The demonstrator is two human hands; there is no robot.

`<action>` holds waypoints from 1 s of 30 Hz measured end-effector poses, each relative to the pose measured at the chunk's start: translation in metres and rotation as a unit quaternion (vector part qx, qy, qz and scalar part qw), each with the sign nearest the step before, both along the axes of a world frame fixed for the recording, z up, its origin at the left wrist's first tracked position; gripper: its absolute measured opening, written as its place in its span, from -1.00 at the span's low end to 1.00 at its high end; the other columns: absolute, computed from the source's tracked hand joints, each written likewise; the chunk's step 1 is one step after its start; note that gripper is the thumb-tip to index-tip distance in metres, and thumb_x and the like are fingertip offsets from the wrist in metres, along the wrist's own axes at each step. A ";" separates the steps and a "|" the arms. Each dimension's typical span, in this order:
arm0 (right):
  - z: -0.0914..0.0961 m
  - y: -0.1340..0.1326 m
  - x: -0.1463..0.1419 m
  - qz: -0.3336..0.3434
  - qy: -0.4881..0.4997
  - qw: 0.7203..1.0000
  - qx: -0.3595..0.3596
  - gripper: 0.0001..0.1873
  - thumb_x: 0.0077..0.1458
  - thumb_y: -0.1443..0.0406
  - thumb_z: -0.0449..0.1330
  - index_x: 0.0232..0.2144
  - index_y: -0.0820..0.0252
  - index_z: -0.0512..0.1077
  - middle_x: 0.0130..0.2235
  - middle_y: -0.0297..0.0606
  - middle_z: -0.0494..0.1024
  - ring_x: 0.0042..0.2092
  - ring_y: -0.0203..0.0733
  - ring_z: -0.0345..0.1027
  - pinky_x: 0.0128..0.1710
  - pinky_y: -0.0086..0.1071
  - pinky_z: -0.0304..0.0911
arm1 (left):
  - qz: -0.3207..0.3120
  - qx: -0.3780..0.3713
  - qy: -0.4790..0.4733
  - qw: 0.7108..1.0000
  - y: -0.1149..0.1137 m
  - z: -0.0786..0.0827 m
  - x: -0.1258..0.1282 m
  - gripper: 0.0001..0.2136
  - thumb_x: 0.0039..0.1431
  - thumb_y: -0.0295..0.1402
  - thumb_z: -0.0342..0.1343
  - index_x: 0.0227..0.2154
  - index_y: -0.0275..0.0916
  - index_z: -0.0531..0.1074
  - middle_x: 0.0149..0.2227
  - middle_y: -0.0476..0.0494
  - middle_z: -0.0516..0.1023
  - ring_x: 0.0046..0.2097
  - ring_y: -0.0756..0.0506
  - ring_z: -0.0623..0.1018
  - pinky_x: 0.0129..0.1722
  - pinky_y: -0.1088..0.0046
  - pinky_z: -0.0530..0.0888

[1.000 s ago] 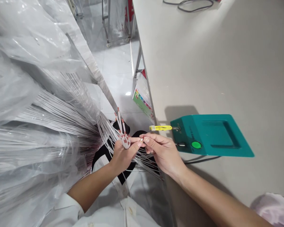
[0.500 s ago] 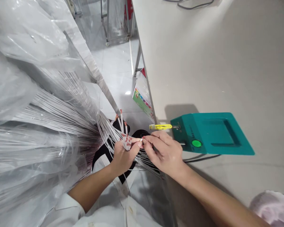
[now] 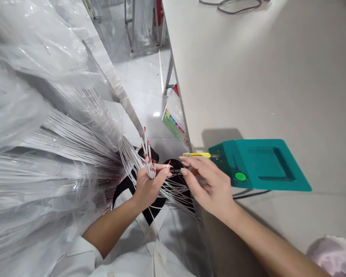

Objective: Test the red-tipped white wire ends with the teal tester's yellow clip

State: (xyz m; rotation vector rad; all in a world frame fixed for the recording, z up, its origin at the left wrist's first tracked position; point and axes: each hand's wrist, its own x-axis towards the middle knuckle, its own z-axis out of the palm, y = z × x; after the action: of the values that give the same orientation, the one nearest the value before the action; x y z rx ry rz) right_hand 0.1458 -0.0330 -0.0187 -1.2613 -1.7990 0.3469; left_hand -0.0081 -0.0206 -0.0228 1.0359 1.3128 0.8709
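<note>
"Where were the white cables?"

"A cluster of white cables (image 3: 149, 165) rose from the left hand (image 3: 146, 188), reddish tips uppermost, in front of the person's body and just beside the table edge."

"How was that hand gripping?"

"Its fingers were wrapped around the cluster, while the thumb and forefinger pinched one cable end (image 3: 169, 164) with a bit of red showing."

"And the right hand (image 3: 212, 184)?"

"Near that end but apart from it. Thumb and forefinger had a narrow gap between them, and I saw nothing held there."

"What lay around them?"

"Just beyond the right fingers was a yellow piece (image 3: 203, 155), joined by a metal stub to a teal device (image 3: 276, 165) with a green button (image 3: 240, 176). The device sat on the pale table (image 3: 248, 84)."

"Farther out?"

"On the left, clear plastic sheeting (image 3: 49, 50) covered long bundles of cable (image 3: 75, 134). A printed box (image 3: 174, 125) stood beside the table, and a dark cord (image 3: 239, 10) lay at its far end."
</note>
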 end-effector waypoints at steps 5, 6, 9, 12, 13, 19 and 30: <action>0.000 0.001 -0.005 0.028 0.050 0.993 -0.104 -0.83 0.08 0.32 0.13 -0.23 0.17 0.42 -0.25 -0.17 0.51 -0.38 -0.28 0.41 -0.42 -0.41 0.37 | -0.056 0.030 -0.007 0.998 0.001 0.002 0.001 -0.81 0.00 -0.31 0.12 -0.60 -0.30 0.49 -0.57 -0.02 0.46 -0.46 0.01 0.40 -0.40 0.50 0.33; 0.000 0.000 -0.006 0.035 0.052 0.992 -0.108 -0.86 0.09 0.33 0.11 -0.27 0.17 0.43 -0.29 -0.20 0.52 -0.36 -0.27 0.41 -0.40 -0.41 0.36 | -0.069 0.034 0.000 0.997 0.001 0.003 0.001 -0.80 0.01 -0.31 0.11 -0.61 -0.30 0.48 -0.58 -0.02 0.46 -0.46 0.01 0.39 -0.41 0.50 0.33; 0.001 0.001 -0.005 0.055 -0.019 0.997 -0.059 -0.81 0.13 0.39 0.01 -0.31 0.20 0.43 -0.35 -0.21 0.51 -0.32 -0.28 0.40 -0.38 -0.43 0.33 | -0.104 0.051 0.044 0.992 0.004 0.008 -0.001 -0.82 0.03 -0.39 0.06 -0.59 -0.30 0.48 -0.52 -0.06 0.51 -0.38 -0.03 0.44 -0.30 0.48 0.35; 0.004 0.002 -0.002 0.049 -0.212 0.975 0.052 -0.80 0.13 0.39 -0.01 -0.34 0.30 0.43 -0.41 -0.17 0.48 -0.40 -0.23 0.36 -0.46 -0.37 0.25 | -0.150 0.087 0.087 0.981 0.005 0.009 -0.004 -0.82 0.05 -0.40 0.01 -0.53 -0.28 0.49 -0.50 -0.06 0.50 -0.39 -0.04 0.43 -0.32 0.48 0.36; 0.005 0.003 -0.001 0.047 -0.270 0.959 0.077 -0.79 0.12 0.38 0.00 -0.36 0.31 0.43 -0.44 -0.18 0.46 -0.44 -0.22 0.33 -0.49 -0.35 0.20 | -0.156 0.098 0.094 0.978 0.005 0.008 -0.005 -0.82 0.04 -0.41 0.00 -0.54 -0.28 0.48 -0.50 -0.06 0.49 -0.39 -0.04 0.44 -0.34 0.48 0.36; 0.011 0.003 -0.005 0.075 -0.379 0.920 0.066 -0.83 0.06 0.41 0.02 -0.47 0.29 0.40 -0.52 -0.24 0.38 -0.53 -0.22 0.22 -0.56 -0.33 0.06 | -0.124 0.106 0.149 0.975 0.002 0.008 -0.002 -0.86 -0.04 -0.40 0.04 -0.60 -0.29 0.45 -0.59 -0.03 0.42 -0.45 -0.03 0.41 -0.41 0.50 0.35; 0.022 0.000 0.002 0.037 0.008 0.984 -0.175 -0.81 0.16 0.32 0.00 -0.37 0.19 0.42 -0.41 -0.25 0.47 -0.37 -0.27 0.34 -0.38 -0.40 0.26 | -0.076 0.034 0.010 0.996 0.000 0.011 -0.005 -0.77 0.06 -0.27 0.06 -0.53 -0.33 0.49 -0.68 0.04 0.27 -0.65 0.11 0.17 -0.65 0.56 0.12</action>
State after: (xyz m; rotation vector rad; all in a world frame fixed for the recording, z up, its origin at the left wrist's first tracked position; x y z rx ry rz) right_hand 0.1482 -0.0334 0.0032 -1.4261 -1.8260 0.7377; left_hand -0.0126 -0.0208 -0.0122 1.1853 1.2101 0.7955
